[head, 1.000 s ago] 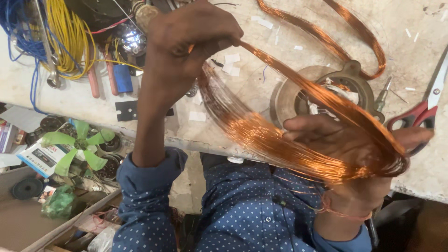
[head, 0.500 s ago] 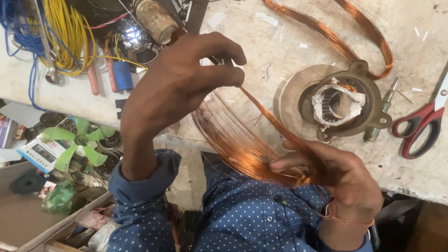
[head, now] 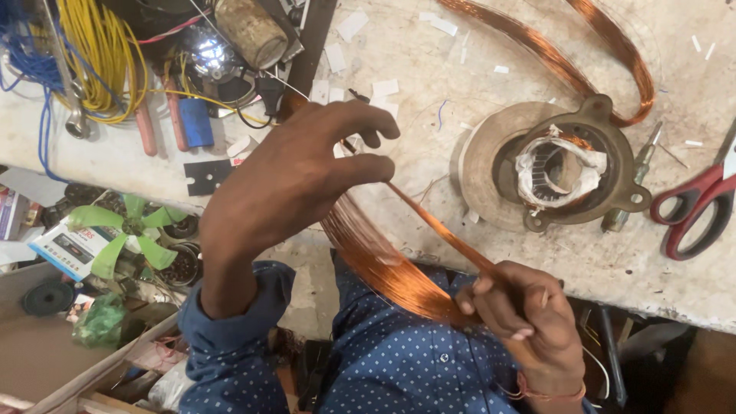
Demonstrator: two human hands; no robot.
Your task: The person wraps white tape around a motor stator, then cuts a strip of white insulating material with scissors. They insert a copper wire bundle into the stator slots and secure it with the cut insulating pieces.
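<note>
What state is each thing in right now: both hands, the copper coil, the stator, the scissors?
Left hand: raised, pinching one end of the copper coil.
Right hand: gripping the coil's other end.
Copper coil: stretched taut between the hands.
Stator: flat on the bench, slots lined with white paper.
Scissors: lying closed.
Second coil: lying loose.

Copper wire coil (head: 399,264) between left hand (head: 295,180) and right hand (head: 517,310).
</note>
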